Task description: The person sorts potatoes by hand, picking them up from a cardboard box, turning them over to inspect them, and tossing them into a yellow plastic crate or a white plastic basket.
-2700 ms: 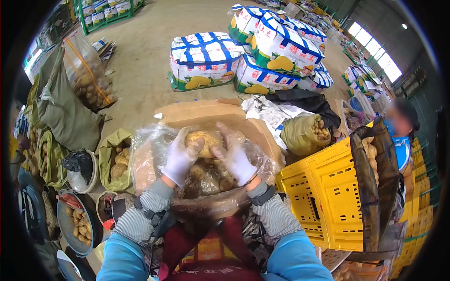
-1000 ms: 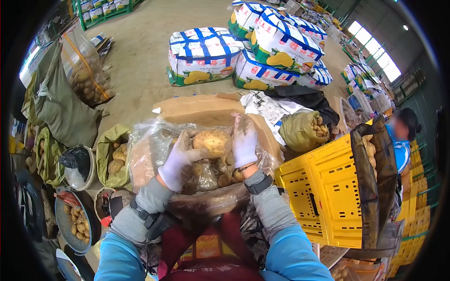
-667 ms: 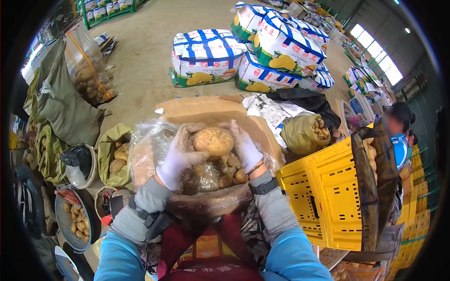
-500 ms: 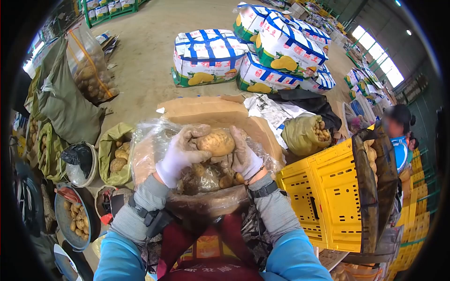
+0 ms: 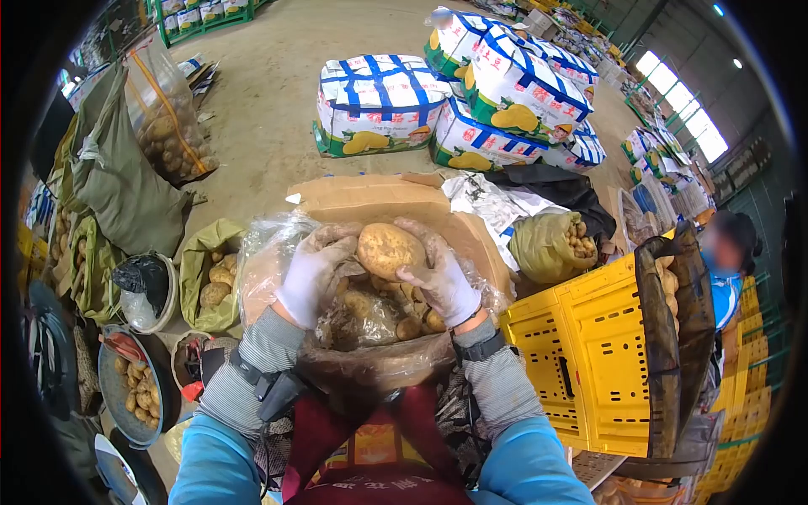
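Note:
A large, soil-marked potato [image 5: 390, 251] is held up over a plastic-lined cardboard box [image 5: 362, 195]. My right hand [image 5: 442, 273], in a dirty white glove, wraps its right side, thumb across the front and fingers behind. On the opposite side my left hand [image 5: 316, 268], gloved likewise, has curled fingers against the potato's left edge; part of their contact is hidden. Below both hands, more potatoes [image 5: 362, 305] lie among clear crumpled plastic inside the box.
Right of the box stands a yellow plastic crate [image 5: 581, 353], with a green sack of potatoes [image 5: 551, 244] behind it. To the left are an open potato sack [image 5: 206, 290] and a basin of potatoes [image 5: 139, 421]. Printed white bags [image 5: 379, 105] stand ahead. A person [image 5: 725, 261] is at far right.
The potato has turned between my hands. My left thumb has drawn back from its front to the left edge, while my right thumb has come across its lower front.

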Action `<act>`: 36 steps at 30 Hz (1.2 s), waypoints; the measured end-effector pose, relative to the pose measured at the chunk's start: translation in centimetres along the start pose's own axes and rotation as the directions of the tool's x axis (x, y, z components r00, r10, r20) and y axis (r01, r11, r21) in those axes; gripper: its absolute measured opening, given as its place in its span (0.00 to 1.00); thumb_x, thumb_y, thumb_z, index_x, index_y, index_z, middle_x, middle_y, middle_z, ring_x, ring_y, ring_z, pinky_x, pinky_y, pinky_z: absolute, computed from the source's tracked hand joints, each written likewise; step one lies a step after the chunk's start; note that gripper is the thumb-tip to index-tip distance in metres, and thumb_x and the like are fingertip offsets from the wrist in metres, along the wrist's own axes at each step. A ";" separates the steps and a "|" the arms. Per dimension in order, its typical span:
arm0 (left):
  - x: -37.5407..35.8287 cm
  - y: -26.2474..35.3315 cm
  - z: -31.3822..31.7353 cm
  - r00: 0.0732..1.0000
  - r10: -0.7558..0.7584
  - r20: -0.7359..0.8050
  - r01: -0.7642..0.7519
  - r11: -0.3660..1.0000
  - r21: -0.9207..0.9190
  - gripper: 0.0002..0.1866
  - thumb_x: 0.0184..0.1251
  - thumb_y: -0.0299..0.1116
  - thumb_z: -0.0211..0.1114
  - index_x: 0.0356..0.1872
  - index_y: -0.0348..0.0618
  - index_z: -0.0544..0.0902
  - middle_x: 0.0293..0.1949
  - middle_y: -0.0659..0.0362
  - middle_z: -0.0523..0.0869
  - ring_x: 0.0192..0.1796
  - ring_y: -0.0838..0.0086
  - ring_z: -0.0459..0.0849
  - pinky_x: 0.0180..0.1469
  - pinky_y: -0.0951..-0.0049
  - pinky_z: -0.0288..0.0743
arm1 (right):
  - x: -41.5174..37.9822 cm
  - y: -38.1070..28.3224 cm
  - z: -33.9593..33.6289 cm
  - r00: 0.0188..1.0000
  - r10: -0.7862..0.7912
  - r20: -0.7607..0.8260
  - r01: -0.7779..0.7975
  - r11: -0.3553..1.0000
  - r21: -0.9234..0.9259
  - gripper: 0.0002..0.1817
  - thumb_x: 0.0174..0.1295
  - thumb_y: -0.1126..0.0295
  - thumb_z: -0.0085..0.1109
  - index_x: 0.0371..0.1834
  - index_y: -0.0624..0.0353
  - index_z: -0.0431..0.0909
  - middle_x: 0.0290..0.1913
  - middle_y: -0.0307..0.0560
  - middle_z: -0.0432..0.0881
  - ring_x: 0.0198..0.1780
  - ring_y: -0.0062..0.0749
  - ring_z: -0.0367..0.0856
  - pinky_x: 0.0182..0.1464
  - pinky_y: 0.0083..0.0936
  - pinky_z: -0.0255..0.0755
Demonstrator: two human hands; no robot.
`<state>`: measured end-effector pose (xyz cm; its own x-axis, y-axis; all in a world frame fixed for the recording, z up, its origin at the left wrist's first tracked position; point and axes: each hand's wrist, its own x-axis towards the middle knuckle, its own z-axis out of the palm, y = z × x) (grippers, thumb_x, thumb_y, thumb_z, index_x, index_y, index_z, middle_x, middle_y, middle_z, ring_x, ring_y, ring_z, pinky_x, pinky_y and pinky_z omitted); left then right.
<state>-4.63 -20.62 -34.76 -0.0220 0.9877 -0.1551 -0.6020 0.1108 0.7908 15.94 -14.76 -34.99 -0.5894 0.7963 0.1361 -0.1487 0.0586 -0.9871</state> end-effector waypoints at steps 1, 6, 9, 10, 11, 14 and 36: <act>0.1 -0.1 -0.1 1.000 0.011 -0.012 -0.011 0.999 -0.031 0.13 0.71 0.23 0.59 0.54 0.31 0.77 0.46 0.52 0.84 0.46 0.68 0.86 0.48 0.71 0.84 | 0.0 0.2 0.0 1.000 -0.003 0.010 0.003 0.999 0.042 0.38 0.55 0.80 0.68 0.71 0.63 0.63 0.68 0.46 0.69 0.70 0.30 0.66 0.72 0.27 0.61; 0.2 -0.5 -0.4 0.998 0.046 -0.045 -0.049 0.995 -0.086 0.09 0.71 0.21 0.58 0.50 0.32 0.78 0.43 0.52 0.85 0.43 0.67 0.86 0.45 0.69 0.84 | -0.5 0.5 0.1 0.988 0.093 0.121 -0.148 0.787 0.599 0.38 0.57 0.77 0.66 0.72 0.62 0.61 0.69 0.49 0.68 0.70 0.40 0.69 0.71 0.38 0.66; 0.0 -0.3 -0.7 0.996 0.032 0.079 -0.022 0.992 -0.127 0.09 0.72 0.22 0.57 0.49 0.32 0.78 0.42 0.52 0.85 0.41 0.68 0.86 0.42 0.71 0.83 | -0.7 2.5 -0.9 0.948 0.078 0.308 -0.310 0.437 0.844 0.34 0.66 0.65 0.60 0.73 0.62 0.60 0.69 0.54 0.68 0.68 0.50 0.71 0.66 0.52 0.71; -0.1 -0.2 -0.3 0.994 0.027 0.107 -0.013 0.992 -0.124 0.09 0.72 0.23 0.56 0.49 0.32 0.78 0.42 0.52 0.85 0.40 0.68 0.86 0.41 0.73 0.82 | -0.4 3.0 -1.1 0.934 0.083 0.348 -0.354 0.349 0.868 0.33 0.68 0.61 0.56 0.73 0.62 0.60 0.69 0.55 0.69 0.67 0.51 0.71 0.63 0.54 0.73; -0.3 -0.1 0.0 0.991 0.020 0.133 -0.004 0.993 -0.120 0.10 0.72 0.23 0.55 0.50 0.32 0.78 0.41 0.51 0.85 0.39 0.69 0.87 0.39 0.75 0.81 | -0.2 3.4 -1.1 0.918 0.085 0.387 -0.396 0.255 0.882 0.33 0.70 0.56 0.53 0.73 0.62 0.60 0.69 0.56 0.69 0.67 0.53 0.71 0.60 0.56 0.74; -0.9 0.2 0.6 0.991 0.011 0.135 0.008 0.990 -0.143 0.08 0.72 0.23 0.57 0.48 0.33 0.78 0.39 0.52 0.85 0.38 0.68 0.86 0.42 0.71 0.83 | -0.2 4.4 -1.3 0.909 0.113 0.401 -0.415 0.149 0.898 0.33 0.72 0.49 0.47 0.72 0.60 0.62 0.67 0.58 0.71 0.65 0.55 0.73 0.53 0.56 0.78; -1.2 0.6 0.1 0.982 -0.018 0.187 -0.063 0.906 0.420 0.12 0.58 0.22 0.70 0.39 0.41 0.74 0.34 0.63 0.80 0.35 0.82 0.78 0.35 0.81 0.74 | -1.4 10.9 -3.4 0.969 -0.248 -0.004 0.223 0.875 -0.429 0.50 0.42 0.72 0.81 0.70 0.61 0.61 0.59 0.54 0.78 0.60 0.43 0.78 0.63 0.34 0.74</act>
<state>-4.87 -21.67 -34.02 0.1391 0.9887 -0.0559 -0.2089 0.0845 0.9743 17.82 -13.16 -46.22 -0.5311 0.7590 0.3766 0.0794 0.4871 -0.8697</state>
